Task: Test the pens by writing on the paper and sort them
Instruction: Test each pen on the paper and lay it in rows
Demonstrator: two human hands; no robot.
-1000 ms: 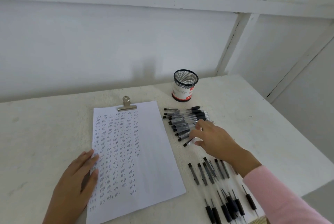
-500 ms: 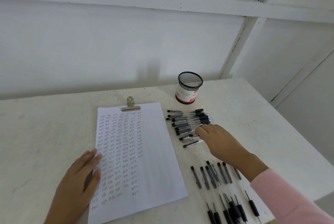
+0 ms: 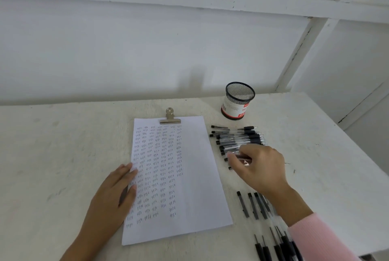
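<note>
A white sheet of paper [image 3: 193, 178], covered in columns of small handwritten test marks, lies on the table under a metal clip [image 3: 170, 118]. My left hand [image 3: 111, 197] rests flat on the sheet's left edge. To the right of the paper is a pile of clear pens with black ends [image 3: 237, 136]. My right hand [image 3: 260, 169] reaches into the near side of that pile, and its thumb and fingers pinch one pen [image 3: 240, 156]. Another pen lies half hidden under this hand.
A black mesh pen cup [image 3: 239, 100] stands behind the pile, near the wall. Several black pen caps [image 3: 251, 205] lie in a row below my right hand, and more black pens [image 3: 273, 248] lie at the table's front right edge.
My right hand has curled its fingers onto a pen at the near side of the pile and drawn back slightly. The left hand stays on the paper. The camera has shifted a little.
</note>
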